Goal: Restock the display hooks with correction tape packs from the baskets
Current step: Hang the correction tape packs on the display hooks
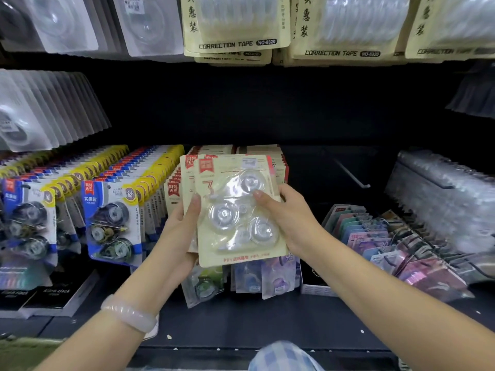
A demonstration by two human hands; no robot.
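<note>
Cream hanging packs (235, 22): "CORRECTION TAPE NO-8320". Held pack (235, 210): red "3".

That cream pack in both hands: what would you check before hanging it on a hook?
1. Cream pack held by both hands, left hand and right hand: ok.
2. Second pack behind it, not separated: not ok.
3. Bare hook free to the right: ok.
4. Hang hole at the pack's top visible: cannot tell.
5. Pack matches the cream row behind: ok.
</note>
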